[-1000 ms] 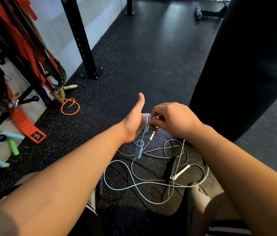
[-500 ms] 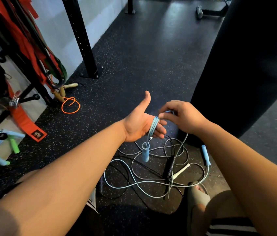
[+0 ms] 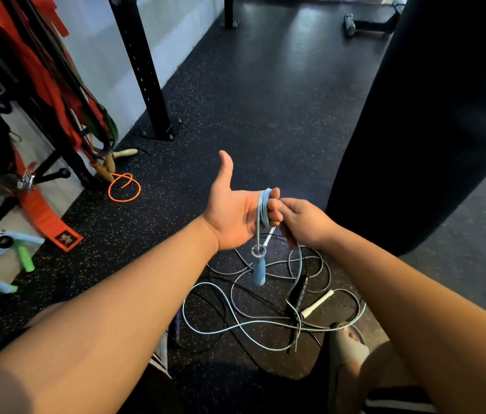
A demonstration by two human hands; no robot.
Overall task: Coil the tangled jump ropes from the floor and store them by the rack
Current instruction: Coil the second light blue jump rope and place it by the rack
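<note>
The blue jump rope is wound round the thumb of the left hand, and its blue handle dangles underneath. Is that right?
Not quite. The head view shows the blue jump rope wound round the fingers of the left hand, not the thumb, which sticks up bare. Its blue handle does dangle underneath.

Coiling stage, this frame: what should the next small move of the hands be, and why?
Probably one more wrap: the right hand, pinching the light blue rope, should carry it round the fingers of the left hand. A few turns already sit there, a blue handle dangles beneath, and much of the rope lies loose on the floor, crossing a black rope.
</note>
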